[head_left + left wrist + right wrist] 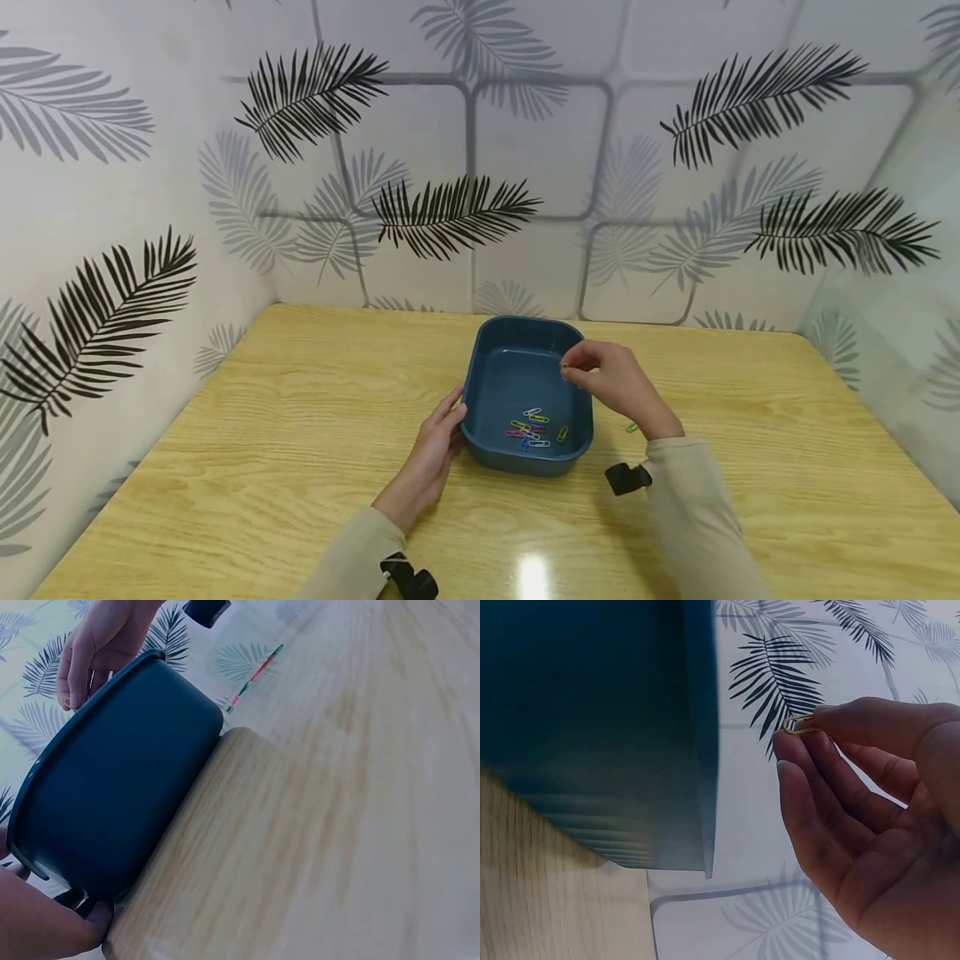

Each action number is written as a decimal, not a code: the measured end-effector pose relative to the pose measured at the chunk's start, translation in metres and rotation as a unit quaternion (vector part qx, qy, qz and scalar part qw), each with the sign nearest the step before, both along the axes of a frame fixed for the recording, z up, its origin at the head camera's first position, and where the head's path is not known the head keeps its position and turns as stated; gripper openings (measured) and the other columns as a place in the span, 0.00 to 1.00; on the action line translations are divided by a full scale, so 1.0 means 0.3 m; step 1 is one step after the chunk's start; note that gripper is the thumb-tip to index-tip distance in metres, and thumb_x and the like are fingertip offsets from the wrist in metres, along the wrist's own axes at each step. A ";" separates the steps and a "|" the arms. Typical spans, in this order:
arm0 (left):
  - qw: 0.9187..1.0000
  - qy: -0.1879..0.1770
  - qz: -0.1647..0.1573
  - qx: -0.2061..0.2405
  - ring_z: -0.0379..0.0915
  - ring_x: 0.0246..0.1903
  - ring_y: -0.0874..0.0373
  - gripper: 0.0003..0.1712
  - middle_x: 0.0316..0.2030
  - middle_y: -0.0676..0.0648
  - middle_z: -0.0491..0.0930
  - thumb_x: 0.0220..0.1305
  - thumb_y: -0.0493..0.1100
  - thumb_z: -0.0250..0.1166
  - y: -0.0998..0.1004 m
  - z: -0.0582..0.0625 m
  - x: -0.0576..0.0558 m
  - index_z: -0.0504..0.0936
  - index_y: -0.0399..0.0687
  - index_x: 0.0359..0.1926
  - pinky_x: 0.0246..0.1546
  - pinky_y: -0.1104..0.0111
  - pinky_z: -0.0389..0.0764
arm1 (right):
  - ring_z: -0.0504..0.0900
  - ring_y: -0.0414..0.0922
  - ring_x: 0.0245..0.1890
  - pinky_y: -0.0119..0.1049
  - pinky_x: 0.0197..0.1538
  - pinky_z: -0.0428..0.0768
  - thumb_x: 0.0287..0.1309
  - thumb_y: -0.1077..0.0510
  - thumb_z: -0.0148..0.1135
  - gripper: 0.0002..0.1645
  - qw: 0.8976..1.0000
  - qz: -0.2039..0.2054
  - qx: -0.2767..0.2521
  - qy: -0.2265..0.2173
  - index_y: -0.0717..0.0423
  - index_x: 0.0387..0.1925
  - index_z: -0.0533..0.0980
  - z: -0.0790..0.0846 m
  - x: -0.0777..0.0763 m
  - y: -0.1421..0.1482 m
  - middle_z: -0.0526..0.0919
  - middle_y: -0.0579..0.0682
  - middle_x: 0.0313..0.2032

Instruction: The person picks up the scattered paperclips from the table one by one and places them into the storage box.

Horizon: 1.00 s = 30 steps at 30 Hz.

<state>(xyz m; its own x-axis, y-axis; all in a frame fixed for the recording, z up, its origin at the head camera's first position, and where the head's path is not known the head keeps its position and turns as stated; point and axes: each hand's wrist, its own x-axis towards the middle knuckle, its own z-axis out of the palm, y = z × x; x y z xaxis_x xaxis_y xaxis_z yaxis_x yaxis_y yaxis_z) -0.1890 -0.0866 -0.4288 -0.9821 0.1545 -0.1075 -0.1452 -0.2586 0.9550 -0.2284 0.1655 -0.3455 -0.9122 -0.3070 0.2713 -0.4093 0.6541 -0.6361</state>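
Paperclip of bent yellow wire (798, 725) is pinched b/w thumb and fingertip of R hand (618, 383), near right rim of dark-blue, rectangular, plastic-looking tub (517, 379), prob. since it is so small, while L hand (431, 450) w/ curled fingers holds tub's left side, apparently for steadiness.

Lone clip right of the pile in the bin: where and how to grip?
Probably pinch the lone clip across its long sides at mid-length, coming from above: it looks thin and flat, lies apart from the pile, and the raised walls of the bin would block a low approach from the side.
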 end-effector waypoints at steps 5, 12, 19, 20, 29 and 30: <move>1.000 0.005 -0.002 0.001 0.58 0.66 0.43 0.30 0.70 0.36 0.58 0.77 0.43 0.44 0.001 0.002 -0.001 0.52 0.45 0.75 0.63 0.54 0.59 | 0.81 0.47 0.35 0.44 0.41 0.79 0.59 0.63 0.64 0.03 1.000 0.007 -0.004 0.002 0.60 0.35 0.81 -0.003 -0.003 -0.012 0.83 0.49 0.32; 1.000 0.002 0.001 -0.002 0.59 0.65 0.43 0.30 0.70 0.37 0.58 0.77 0.44 0.44 0.004 0.003 0.000 0.52 0.45 0.75 0.63 0.54 0.59 | 0.81 0.48 0.35 0.45 0.41 0.79 0.59 0.63 0.65 0.03 1.000 0.003 -0.009 0.008 0.59 0.35 0.82 -0.007 -0.002 -0.022 0.83 0.49 0.33; 1.000 -0.004 0.005 -0.003 0.60 0.64 0.43 0.30 0.69 0.37 0.59 0.77 0.44 0.44 0.003 0.003 0.003 0.53 0.45 0.75 0.61 0.56 0.61 | 0.82 0.48 0.36 0.45 0.41 0.79 0.59 0.63 0.65 0.04 1.000 0.003 -0.009 0.010 0.59 0.36 0.82 -0.008 -0.001 -0.022 0.83 0.49 0.33; 1.000 -0.003 0.005 -0.003 0.60 0.64 0.43 0.30 0.69 0.37 0.59 0.77 0.44 0.44 0.003 0.003 0.004 0.53 0.45 0.75 0.61 0.56 0.61 | 0.82 0.48 0.36 0.46 0.41 0.79 0.59 0.62 0.65 0.04 1.000 0.002 -0.008 0.011 0.59 0.36 0.82 -0.007 0.000 -0.021 0.83 0.49 0.33; 1.000 -0.003 0.002 0.003 0.56 0.67 0.42 0.30 0.71 0.37 0.56 0.77 0.44 0.45 0.008 0.003 0.005 0.52 0.45 0.75 0.64 0.53 0.57 | 0.81 0.47 0.35 0.45 0.40 0.79 0.59 0.62 0.65 0.04 1.000 0.000 -0.008 0.007 0.59 0.36 0.82 -0.008 0.002 -0.018 0.83 0.48 0.33; 1.000 -0.003 0.002 0.003 0.56 0.67 0.42 0.30 0.71 0.37 0.56 0.77 0.44 0.45 0.008 0.003 0.005 0.52 0.45 0.75 0.64 0.53 0.57 | 0.81 0.47 0.35 0.45 0.40 0.79 0.59 0.62 0.65 0.05 1.000 0.001 -0.008 0.008 0.59 0.36 0.82 -0.007 0.002 -0.018 0.83 0.48 0.33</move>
<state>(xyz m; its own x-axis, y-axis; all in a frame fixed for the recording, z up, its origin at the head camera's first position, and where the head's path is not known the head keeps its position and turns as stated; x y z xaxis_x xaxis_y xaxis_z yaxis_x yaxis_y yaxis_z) -0.1876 -0.0842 -0.4279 -0.9823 0.1504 -0.1116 -0.1488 -0.2652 0.9526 -0.2278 0.1602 -0.3477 -0.9071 -0.3049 0.2901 -0.4208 0.6423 -0.6406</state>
